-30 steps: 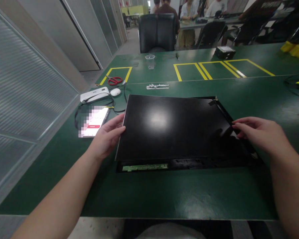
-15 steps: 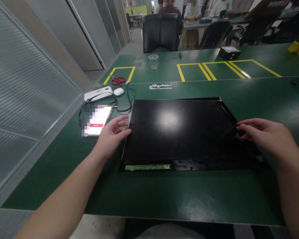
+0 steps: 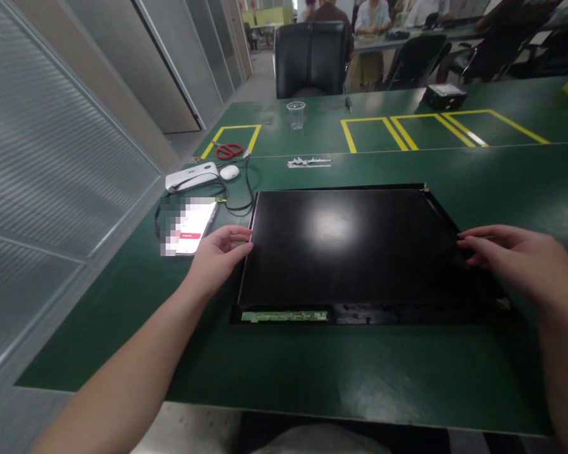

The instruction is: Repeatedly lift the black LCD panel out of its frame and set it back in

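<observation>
A dark, glossy LCD panel point(image 3: 360, 252) lies screen side up in a shallow black frame point(image 3: 407, 313) on the green table. Along its near side, a narrow green circuit board point(image 3: 284, 316) shows at the left. My left hand point(image 3: 222, 255) pinches the panel's left edge between thumb and fingers. At the opposite edge, the closed fingers of my right hand point(image 3: 506, 252) grip the panel's side; their tips are partly hidden. A strip of the frame shows beyond the panel's left edge.
Left of the panel lie a lit phone point(image 3: 194, 227), a white device point(image 3: 194, 176) with black cable, a white mouse point(image 3: 230, 172) and red-handled scissors point(image 3: 229, 151). Farther back are white scraps point(image 3: 308, 162), a clear cup point(image 3: 296, 116) and a black box point(image 3: 445, 96). People sit beyond.
The panel has slid slightly right within the frame, showing more frame at its left. Both hands moved right with it. The whole view has also shifted a little.
</observation>
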Motion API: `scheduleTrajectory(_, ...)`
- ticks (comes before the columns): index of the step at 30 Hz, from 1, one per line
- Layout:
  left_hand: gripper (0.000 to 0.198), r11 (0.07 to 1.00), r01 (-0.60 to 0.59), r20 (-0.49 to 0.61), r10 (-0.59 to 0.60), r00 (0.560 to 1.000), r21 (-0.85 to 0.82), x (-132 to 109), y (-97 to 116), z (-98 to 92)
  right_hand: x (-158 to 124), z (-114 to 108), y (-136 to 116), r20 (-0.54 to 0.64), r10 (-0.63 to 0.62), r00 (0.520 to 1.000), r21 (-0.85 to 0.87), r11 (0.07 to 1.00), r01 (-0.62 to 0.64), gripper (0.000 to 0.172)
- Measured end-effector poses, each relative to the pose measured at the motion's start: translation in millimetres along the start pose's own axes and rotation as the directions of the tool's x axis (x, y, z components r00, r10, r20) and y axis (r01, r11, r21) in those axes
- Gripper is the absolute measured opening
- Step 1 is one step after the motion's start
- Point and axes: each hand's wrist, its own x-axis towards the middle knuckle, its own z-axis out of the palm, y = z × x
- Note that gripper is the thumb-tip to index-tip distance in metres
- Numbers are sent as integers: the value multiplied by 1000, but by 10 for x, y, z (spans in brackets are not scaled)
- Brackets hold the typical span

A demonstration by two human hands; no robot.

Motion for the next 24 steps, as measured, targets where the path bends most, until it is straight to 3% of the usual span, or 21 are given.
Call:
scheduleTrajectory(6,40,996,-18,7,17,1000,86,-10,-44,2,-95,-27,-130,16,17,1000,116,993,-19,30)
scheduleTrajectory(14,37,985,-9,23,5,1000,170,-44,-4,16,-18,-9,-14,-3,-16,1000,92,996,17,36)
scheduleTrajectory(24,34,984,-5,21,1,1000,176,-45,-14,41,-121,-23,-195,0,51,999,116,992,-50,32)
